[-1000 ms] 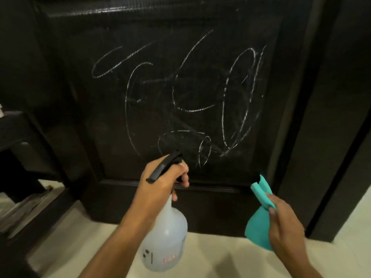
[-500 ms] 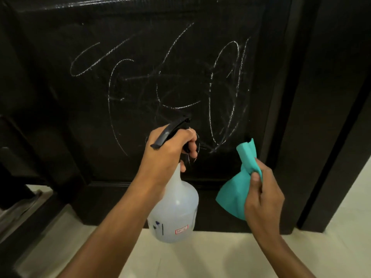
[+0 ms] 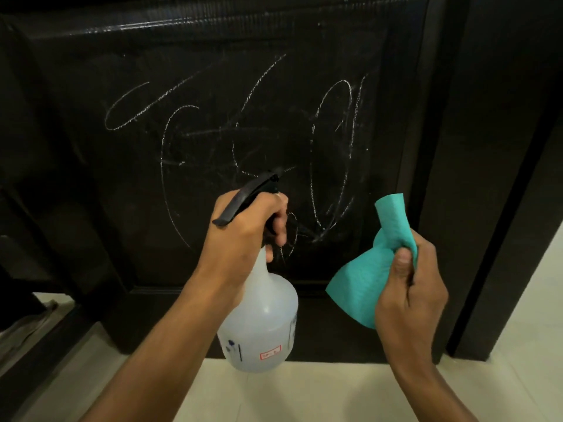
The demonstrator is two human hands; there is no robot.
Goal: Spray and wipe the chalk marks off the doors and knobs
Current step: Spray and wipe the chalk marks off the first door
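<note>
Both forearms reach forward and up; the left hand (image 3: pixel 243 229) curls in a tight grip, index finger hooked forward, while the right hand (image 3: pixel 408 287) pinches with thumb atop curled fingers

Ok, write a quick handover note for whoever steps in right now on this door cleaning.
Left hand grips the spray bottle, nozzle aimed at the door panel.
Right hand holds the teal cloth bunched, off the door.
Done: nothing visibly cleaned; the chalk marks still cover the panel.
Left: spray, wipe the scribbles, then any knobs, which are not in view.
</note>
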